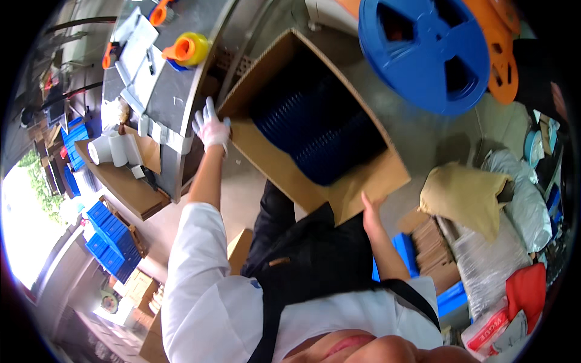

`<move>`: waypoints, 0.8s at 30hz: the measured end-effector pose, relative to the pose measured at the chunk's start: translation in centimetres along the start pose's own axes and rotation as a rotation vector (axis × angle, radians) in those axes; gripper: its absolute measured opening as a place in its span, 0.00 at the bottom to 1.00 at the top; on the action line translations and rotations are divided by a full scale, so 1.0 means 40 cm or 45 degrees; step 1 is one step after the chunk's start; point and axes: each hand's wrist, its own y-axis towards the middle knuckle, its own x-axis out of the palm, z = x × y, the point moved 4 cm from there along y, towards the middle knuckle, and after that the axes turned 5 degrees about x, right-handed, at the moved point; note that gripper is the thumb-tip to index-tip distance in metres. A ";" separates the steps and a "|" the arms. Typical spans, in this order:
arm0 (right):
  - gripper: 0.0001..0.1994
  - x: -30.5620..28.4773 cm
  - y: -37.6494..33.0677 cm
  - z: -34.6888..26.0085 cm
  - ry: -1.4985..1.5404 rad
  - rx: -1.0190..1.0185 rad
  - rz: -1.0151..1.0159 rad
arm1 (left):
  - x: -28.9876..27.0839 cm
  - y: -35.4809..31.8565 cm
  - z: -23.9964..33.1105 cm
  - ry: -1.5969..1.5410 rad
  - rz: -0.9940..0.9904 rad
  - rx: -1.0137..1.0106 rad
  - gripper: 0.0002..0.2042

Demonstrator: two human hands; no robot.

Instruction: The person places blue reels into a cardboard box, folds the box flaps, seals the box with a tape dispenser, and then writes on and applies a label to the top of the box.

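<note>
A large open cardboard box (357,187) is tilted in front of me, and stacked dark blue ribbed round pieces (321,142) lie inside it; their exact kind is lost in shadow. My left hand (212,130), in a pale glove, is at the box's left corner with its fingers spread. At the near right corner, my right hand (371,213) grips the box's edge; some of its fingers are hidden behind the cardboard.
A grey table (187,33) on the left holds papers (145,51) and a yellow-orange tape roll (192,48). White rolls (112,150) lie nearer. Blue reels (423,57) and orange reels (502,66) stand far right. Wrapped goods (490,248) and brown sacking (463,187) crowd the right.
</note>
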 end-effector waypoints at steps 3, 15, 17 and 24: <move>0.53 0.195 -0.001 -0.061 0.349 -0.046 -0.115 | 0.072 0.030 -0.089 0.158 -0.217 0.446 0.28; 0.45 0.430 0.237 -0.077 -0.286 0.176 -0.043 | 0.324 -0.075 0.123 0.468 -1.119 0.716 0.31; 0.38 0.343 0.238 -0.038 -0.266 0.011 -0.185 | 0.351 -0.075 0.143 0.471 -1.136 0.733 0.31; 0.30 0.139 0.204 -0.056 -0.901 -0.018 -0.362 | 0.272 -0.043 0.112 0.341 -1.231 0.555 0.21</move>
